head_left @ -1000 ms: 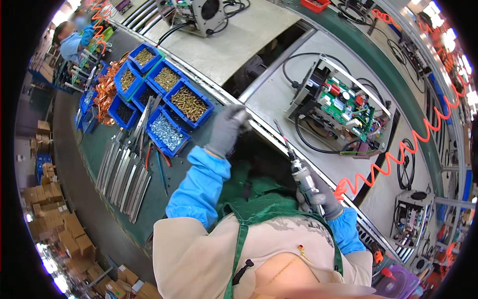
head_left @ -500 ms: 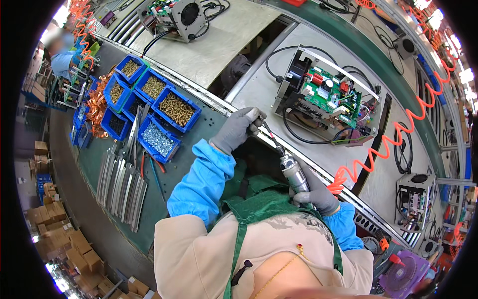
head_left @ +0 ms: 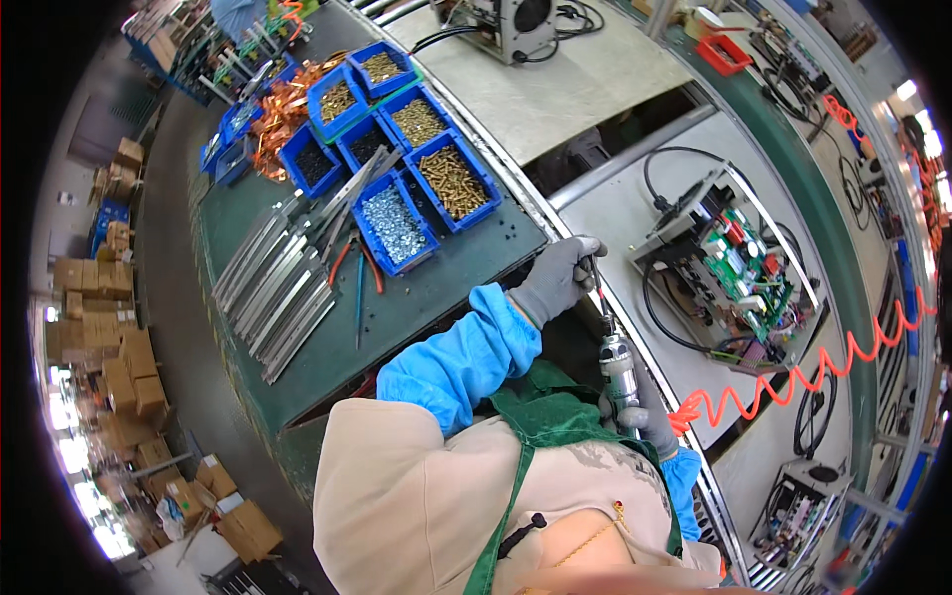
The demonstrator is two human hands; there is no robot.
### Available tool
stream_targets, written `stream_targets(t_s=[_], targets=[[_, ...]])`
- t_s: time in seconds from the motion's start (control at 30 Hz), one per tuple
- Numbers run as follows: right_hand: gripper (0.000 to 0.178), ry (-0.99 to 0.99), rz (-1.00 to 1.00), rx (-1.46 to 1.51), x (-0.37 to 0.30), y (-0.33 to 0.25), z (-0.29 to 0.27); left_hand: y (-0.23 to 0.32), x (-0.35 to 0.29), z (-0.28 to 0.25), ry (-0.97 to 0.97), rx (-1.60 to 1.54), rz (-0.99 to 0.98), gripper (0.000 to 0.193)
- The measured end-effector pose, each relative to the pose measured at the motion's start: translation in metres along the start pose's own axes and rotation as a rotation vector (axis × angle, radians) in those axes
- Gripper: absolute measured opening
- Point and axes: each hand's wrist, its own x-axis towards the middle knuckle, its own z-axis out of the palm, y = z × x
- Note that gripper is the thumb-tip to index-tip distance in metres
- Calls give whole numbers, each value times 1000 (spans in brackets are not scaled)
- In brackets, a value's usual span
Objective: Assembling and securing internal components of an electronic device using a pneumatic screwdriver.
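My right hand [head_left: 650,415], in a grey glove, is wrapped round a silver air screwdriver [head_left: 618,372] held upright in front of my green apron. Its thin dark bit [head_left: 601,293], with a red band, points away from me. At the bit's far end my left hand [head_left: 557,282], also gloved, has its fingers pinched together round the tip; any small part there is hidden. Just across the metal rail, to the right, an opened metal unit [head_left: 684,283] with a green circuit board [head_left: 739,263] and black cables lies on a pale plate.
Left of my hands, blue bins hold brass screws [head_left: 456,183], silver fasteners [head_left: 395,223] and black parts. Metal strips [head_left: 273,283] and pliers [head_left: 372,263] lie on the green bench. An orange coiled hose [head_left: 793,387] spans the right side. Another unit [head_left: 803,501] stands lower right.
The view has swung, so bench and bins sit further right in the picture. Both hands keep their hold on the driver and its bit, and the driver now stands more upright.
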Motion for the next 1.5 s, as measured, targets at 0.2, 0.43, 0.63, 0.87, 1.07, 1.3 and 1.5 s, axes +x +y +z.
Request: stream_targets(t_s=[0.2,0.43,0.63,0.87,1.07,1.3,1.5], targets=[[111,-42,40,3,24,-5,5,76,-45,-90,552,1278,1070,28],[111,32,15,-8,25,-13,7,188,-100,-239,1431,1971,507,26],[114,127,-115,13,-12,-17,-4,197,-91,-157,1160,1580,1045,27],[92,193,-644,303,-89,9,-13,97,-16,47,-183,1677,1275,30],[86,89,-951,399,-125,36,-22,-28,1,168,-559,2030,1481,43],[83,211,-1039,404,-131,63,-15,-33,21,180,-516,2280,1269,41],[83,250,-1003,415,-124,62,-14,-34,27,185,-553,2374,1236,48]])
